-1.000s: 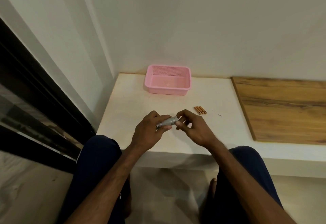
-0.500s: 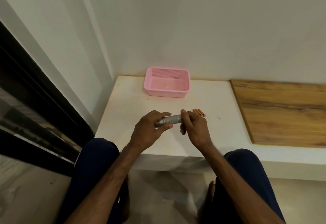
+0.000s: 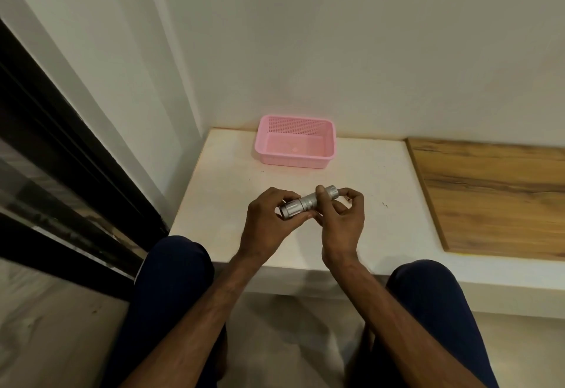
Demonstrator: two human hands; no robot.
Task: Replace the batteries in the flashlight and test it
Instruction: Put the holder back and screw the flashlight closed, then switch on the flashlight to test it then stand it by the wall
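Hands meet over the white table (image 3: pixel 382 179), both gripping a silver flashlight (image 3: pixel 308 202) held level just above its surface. Your left hand (image 3: pixel 269 228) wraps the wider head end; your right hand (image 3: pixel 342 222) pinches the tail end, thumb on top and fingers curled behind. A second ago the right fingers only touched the tip of a mostly covered body; now the full barrel shows and the right hand has shifted out to the tail cap, which suggests you are about to unscrew it or are doing so. The small orange batteries seen on the table earlier are now hidden behind your right hand. Whether the cap has loosened is impossible to tell. A pink basket (image 3: pixel 295 163) sits behind, apparently empty.
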